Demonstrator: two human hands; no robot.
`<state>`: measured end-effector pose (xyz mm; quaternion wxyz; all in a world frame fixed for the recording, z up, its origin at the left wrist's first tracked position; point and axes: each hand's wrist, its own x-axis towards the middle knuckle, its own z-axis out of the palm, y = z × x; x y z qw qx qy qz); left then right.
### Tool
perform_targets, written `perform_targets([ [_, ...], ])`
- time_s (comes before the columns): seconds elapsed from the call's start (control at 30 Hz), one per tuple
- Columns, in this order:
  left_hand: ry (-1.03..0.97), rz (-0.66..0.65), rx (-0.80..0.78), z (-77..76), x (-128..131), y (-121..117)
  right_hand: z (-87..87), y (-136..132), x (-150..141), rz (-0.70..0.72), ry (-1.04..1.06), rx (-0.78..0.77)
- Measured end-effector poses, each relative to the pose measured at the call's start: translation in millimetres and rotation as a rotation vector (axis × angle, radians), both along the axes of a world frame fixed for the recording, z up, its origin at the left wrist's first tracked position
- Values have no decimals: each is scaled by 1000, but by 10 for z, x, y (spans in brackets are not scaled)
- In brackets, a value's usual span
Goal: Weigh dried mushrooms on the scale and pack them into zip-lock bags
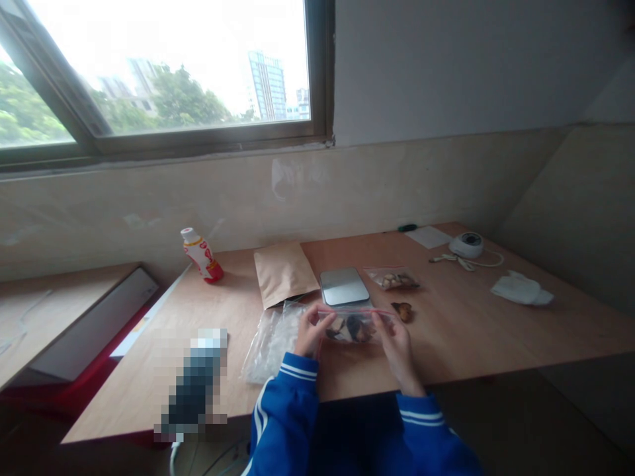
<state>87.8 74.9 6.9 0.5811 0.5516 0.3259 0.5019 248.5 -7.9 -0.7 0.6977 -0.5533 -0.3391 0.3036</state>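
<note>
Between my two hands is a clear zip bag (351, 328) with a red seal strip along its top and brown and dark dried pieces inside. My left hand (313, 328) pinches the strip's left end, and my right hand (395, 340) pinches its right end. Just beyond the bag lies a flat silver scale (344, 286). A loose brown dried piece (403, 311) rests on the table beyond my right hand. Another zip bag (395, 278) with dried pieces lies behind it. Clear plastic bags (272, 347) are spread to the left of my left hand.
A brown paper pouch (285, 272) lies left of the scale, with a red and white bottle (202, 256) standing farther left. A blurred-out object (193, 383) with a white cable is at the table's (143, 370) left front. A white round device (466, 245) and crumpled tissue (522, 288) sit right.
</note>
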Motion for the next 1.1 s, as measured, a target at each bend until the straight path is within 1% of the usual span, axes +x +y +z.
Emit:
perform_targets([
  [0.13, -5, -48, -35, -7, 15, -2, 32, -4, -11, 89, 110, 24],
  [0.23, -32, -39, -57, -19, 22, -5, 58, -12, -13, 126, 145, 21],
  [0.3, -30, -30, -63, -14, 22, -8, 43, -7, -6, 138, 141, 17],
  [0.47, -11, -8, -55, 27, 14, -13, -14, 11, 9, 138, 112, -8],
  [0.63, 20, 52, -22, 24, 13, -2, 8, 10, -11, 137, 102, -48],
  [0.73, 24, 68, 16, 5, 13, 6, 12, 15, -33, 129, 108, -34],
  [0.8, 15, 44, 25, -8, 13, 8, 12, 20, -47, 114, 112, -18],
  [0.97, 23, -74, -11, -43, 17, 2, 20, 29, -79, 70, 112, -10],
  [1.03, 46, -78, -6, -52, 21, 0, 18, 34, -95, 72, 120, -21],
  [1.1, 58, -53, 12, -53, 23, -1, 13, 43, -115, 63, 117, -21],
])
